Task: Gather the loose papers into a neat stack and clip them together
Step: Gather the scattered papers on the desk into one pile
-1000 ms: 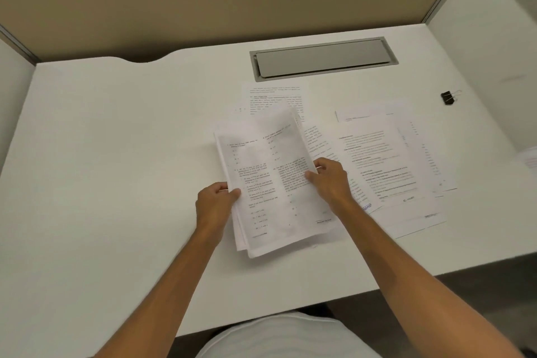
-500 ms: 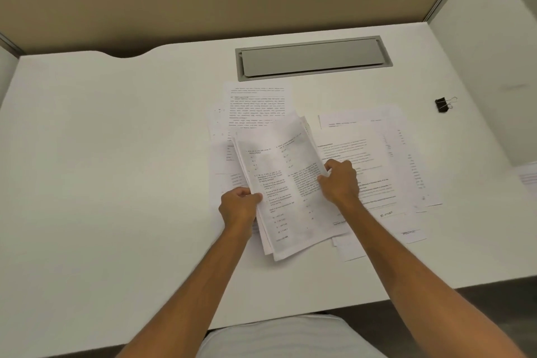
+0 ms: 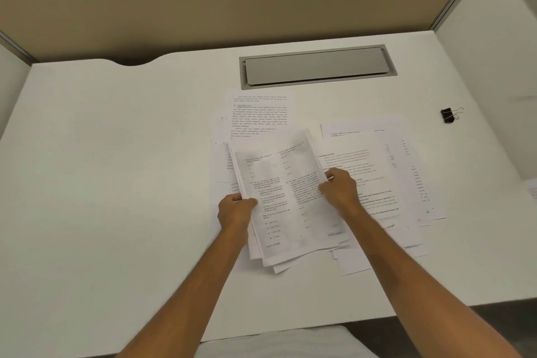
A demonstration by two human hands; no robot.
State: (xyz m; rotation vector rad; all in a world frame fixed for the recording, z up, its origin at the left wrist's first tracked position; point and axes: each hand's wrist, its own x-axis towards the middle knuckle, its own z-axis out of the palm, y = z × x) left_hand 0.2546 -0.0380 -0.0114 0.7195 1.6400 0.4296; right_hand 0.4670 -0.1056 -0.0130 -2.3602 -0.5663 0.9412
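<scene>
Thin white printed paper sheets (image 3: pixel 286 197): light, floppy, slippery; our left hand (image 3: pixel 234 209) and right hand (image 3: pixel 338 190) fingers pinch its side edges.

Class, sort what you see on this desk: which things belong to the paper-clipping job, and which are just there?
Part of the job:
- bundle of papers held in the left hand and right hand
- loose sheets on the desk
- binder clip

Just there:
- grey cable hatch
- beige partition
</scene>
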